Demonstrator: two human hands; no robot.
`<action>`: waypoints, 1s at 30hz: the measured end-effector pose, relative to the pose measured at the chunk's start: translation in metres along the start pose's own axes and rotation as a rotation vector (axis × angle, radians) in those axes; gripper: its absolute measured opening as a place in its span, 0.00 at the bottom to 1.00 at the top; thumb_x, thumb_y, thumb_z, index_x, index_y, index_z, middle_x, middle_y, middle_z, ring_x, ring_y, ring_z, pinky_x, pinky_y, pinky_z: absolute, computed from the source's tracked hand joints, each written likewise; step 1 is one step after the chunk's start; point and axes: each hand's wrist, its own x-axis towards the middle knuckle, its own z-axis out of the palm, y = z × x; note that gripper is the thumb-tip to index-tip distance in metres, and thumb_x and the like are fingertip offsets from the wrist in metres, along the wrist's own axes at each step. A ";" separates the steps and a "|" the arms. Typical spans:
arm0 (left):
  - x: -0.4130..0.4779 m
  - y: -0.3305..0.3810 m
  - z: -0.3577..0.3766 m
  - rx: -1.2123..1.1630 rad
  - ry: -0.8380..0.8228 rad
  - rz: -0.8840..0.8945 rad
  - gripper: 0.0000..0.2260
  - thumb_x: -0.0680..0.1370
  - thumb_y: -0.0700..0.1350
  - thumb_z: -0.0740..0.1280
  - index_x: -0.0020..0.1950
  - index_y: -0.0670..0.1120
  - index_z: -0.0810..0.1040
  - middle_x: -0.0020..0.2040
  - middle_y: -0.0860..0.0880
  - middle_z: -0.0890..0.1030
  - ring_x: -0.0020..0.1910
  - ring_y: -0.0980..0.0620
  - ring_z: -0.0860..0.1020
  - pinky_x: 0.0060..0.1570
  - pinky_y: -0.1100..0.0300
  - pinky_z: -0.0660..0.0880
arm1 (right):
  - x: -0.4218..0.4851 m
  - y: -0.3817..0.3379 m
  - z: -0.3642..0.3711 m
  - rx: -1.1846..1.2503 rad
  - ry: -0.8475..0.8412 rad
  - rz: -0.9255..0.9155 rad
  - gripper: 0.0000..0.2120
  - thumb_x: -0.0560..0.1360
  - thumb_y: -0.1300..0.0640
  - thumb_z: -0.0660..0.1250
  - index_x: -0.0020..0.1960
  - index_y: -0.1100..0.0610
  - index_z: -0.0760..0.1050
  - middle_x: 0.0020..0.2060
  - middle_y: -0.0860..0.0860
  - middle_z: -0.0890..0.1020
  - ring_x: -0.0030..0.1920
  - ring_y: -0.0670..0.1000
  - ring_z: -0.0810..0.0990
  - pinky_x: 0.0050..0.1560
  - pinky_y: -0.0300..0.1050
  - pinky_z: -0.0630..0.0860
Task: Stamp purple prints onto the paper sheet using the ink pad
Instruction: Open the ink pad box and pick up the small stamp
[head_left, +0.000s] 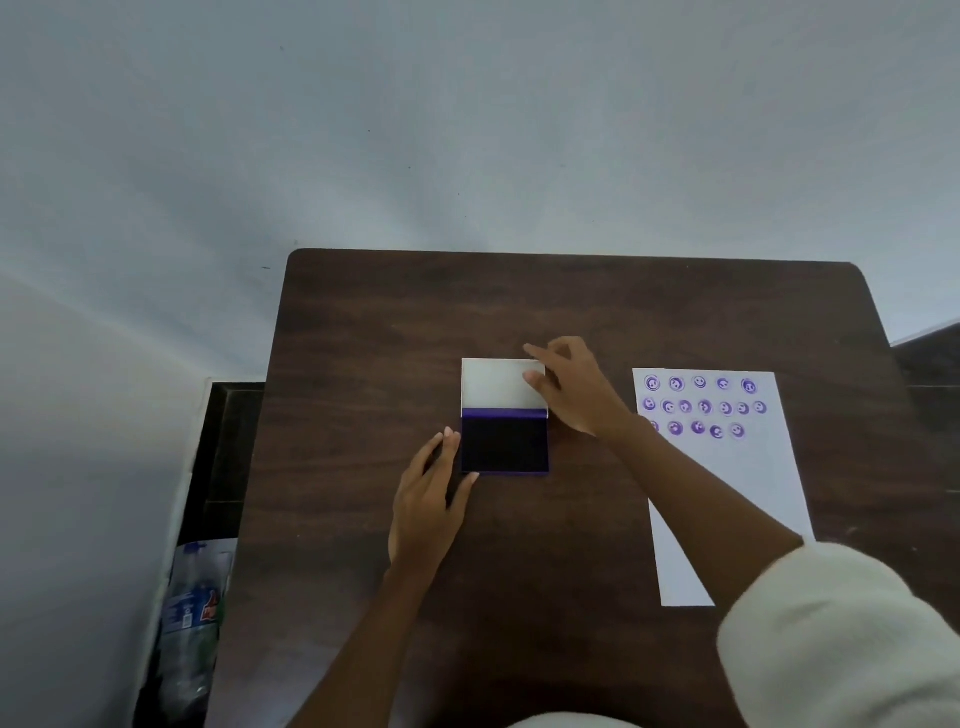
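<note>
**Ink pad open at table centre, both hands on its case**

Ink pad (505, 442) lies open in the middle of the dark wooden table (363, 322), its dark purple pad facing up and its pale hinged lid (497, 383) folded back on the far side. The left hand (427, 499) rests against the case's left edge, fingers spread and loosely bracing rather than clamping. The right hand (574, 387) pinches the lid's right corner between thumb and fingertips. No stamp is visible in either hand.

To the right, well apart from the pad, lies the paper sheet (727, 493), with three rows of purple smiley prints (701, 406) across its top.

The case looks light, stiff and shallow, likely to slide on the smooth wood, so holding its edges seems wise. The inked face would stain fingers; the lid's rim is the clean hold.
</note>
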 end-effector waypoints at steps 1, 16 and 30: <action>0.000 -0.001 0.000 -0.003 0.003 -0.001 0.25 0.80 0.55 0.61 0.74 0.44 0.71 0.72 0.45 0.75 0.72 0.50 0.71 0.68 0.55 0.71 | -0.004 0.004 -0.004 0.010 0.096 -0.011 0.20 0.79 0.46 0.60 0.68 0.49 0.69 0.65 0.54 0.69 0.64 0.53 0.69 0.61 0.48 0.73; 0.022 0.091 0.033 -0.217 0.055 0.163 0.15 0.80 0.43 0.68 0.67 0.44 0.77 0.59 0.46 0.81 0.59 0.55 0.77 0.61 0.66 0.74 | -0.076 0.059 -0.007 0.095 0.200 0.216 0.10 0.74 0.56 0.70 0.53 0.58 0.81 0.52 0.55 0.83 0.52 0.53 0.78 0.52 0.40 0.68; 0.051 0.142 0.082 -0.399 -0.162 -0.074 0.13 0.76 0.43 0.74 0.57 0.38 0.83 0.51 0.41 0.86 0.49 0.46 0.84 0.53 0.69 0.75 | -0.107 0.065 -0.010 0.300 0.319 0.187 0.07 0.74 0.58 0.70 0.50 0.59 0.81 0.44 0.54 0.85 0.41 0.47 0.80 0.44 0.30 0.72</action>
